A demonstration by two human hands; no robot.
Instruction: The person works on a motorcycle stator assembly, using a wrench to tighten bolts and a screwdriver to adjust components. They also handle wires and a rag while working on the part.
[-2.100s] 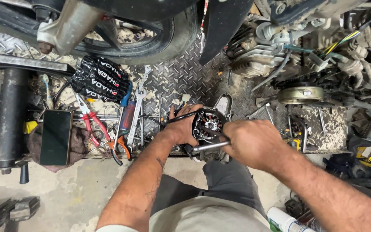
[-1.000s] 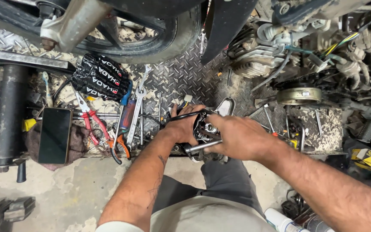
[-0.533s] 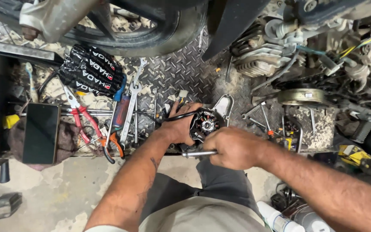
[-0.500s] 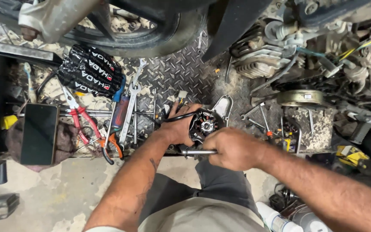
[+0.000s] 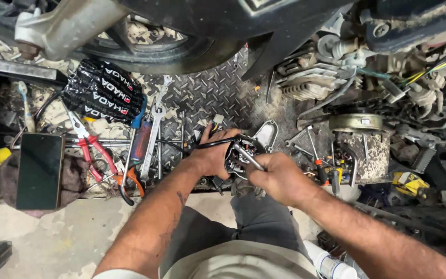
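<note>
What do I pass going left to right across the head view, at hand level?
Dark phone → red-handled pliers → long spanner → left hand → round metal part → right hand → yellow tool.

Left hand [image 5: 213, 155] curled around the left side of the round motor part [image 5: 241, 155], forearm angling up from lower left. Right hand [image 5: 277, 178] fisted just right of that part, gripping a metal rod [image 5: 247, 156], forearm from lower right.
</note>
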